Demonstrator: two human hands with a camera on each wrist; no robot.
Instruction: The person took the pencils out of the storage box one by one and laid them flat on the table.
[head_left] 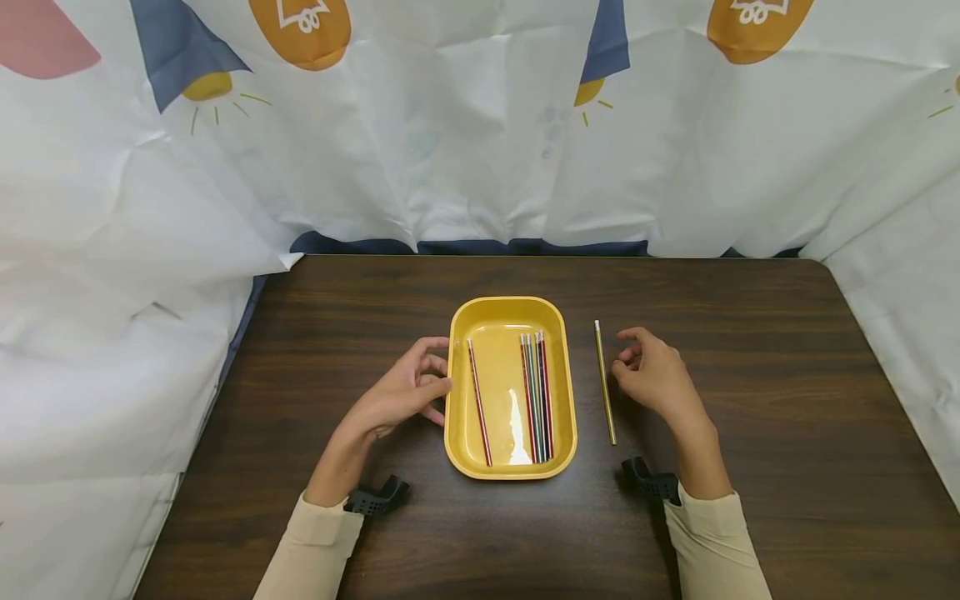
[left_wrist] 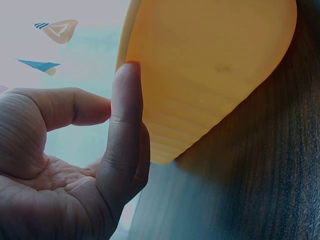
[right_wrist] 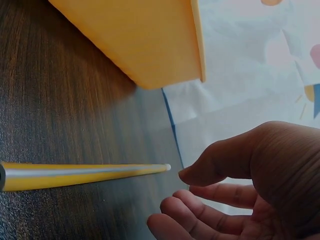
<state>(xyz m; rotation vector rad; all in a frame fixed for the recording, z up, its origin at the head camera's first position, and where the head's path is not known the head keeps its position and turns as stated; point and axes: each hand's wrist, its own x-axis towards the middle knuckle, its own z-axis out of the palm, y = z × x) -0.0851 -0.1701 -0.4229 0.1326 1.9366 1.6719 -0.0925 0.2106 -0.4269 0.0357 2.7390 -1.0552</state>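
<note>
A yellow tray (head_left: 510, 473) lies on the table with several pencils in it. One red pencil (head_left: 480, 404) lies alone at its left side, and a row of dark, red and greenish pencils (head_left: 537, 398) lies along the right. My left hand (head_left: 405, 385) touches the tray's left wall from outside, its index finger straight against the wall in the left wrist view. Right of the tray, a yellow pencil (head_left: 604, 383) with a white end lies on the table. Just beside that pencil is my right hand (head_left: 660, 375), fingers loosely bent and holding nothing.
The dark wooden table (head_left: 795, 400) reaches back to a white printed curtain (head_left: 480, 150), which also hangs along the left and right sides. A black band (head_left: 375, 497) is worn on the left wrist, another (head_left: 649, 482) on the right.
</note>
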